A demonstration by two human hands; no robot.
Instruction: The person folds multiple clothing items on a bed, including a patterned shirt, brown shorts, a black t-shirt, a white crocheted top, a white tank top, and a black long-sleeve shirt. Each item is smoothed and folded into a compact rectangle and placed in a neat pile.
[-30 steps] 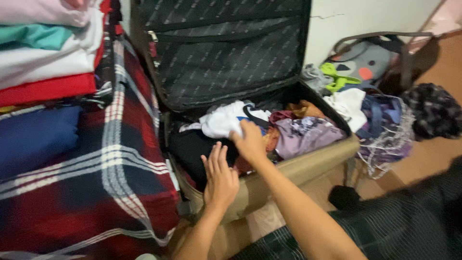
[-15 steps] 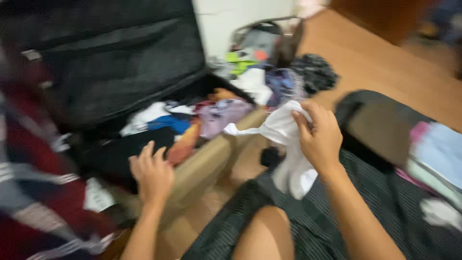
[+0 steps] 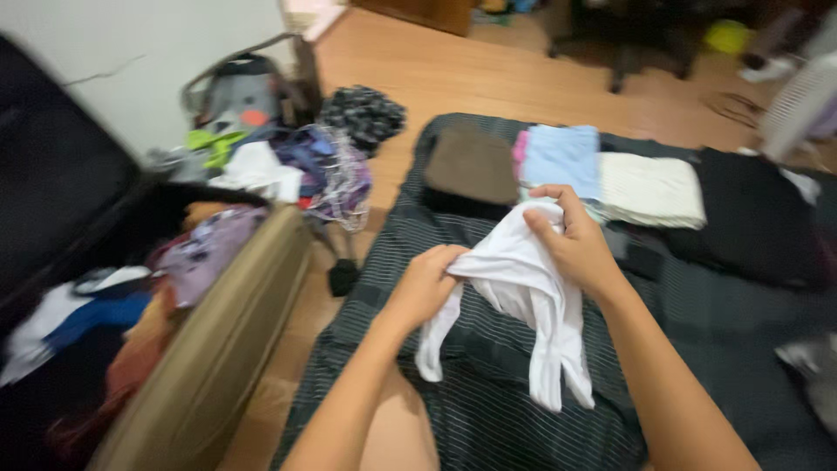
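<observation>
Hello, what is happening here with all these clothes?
A person holds a white garment in both hands, the left hand and right hand gripping its top while the rest hangs over a dark striped cloth. Folded clothes lie ahead. An open suitcase, full of clothes, stands at the left.

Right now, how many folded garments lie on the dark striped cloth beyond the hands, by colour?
Brown: 1
Light blue: 1
Cream: 1
Black: 1
Total: 4
The white garment in both hands is not counted.
</observation>
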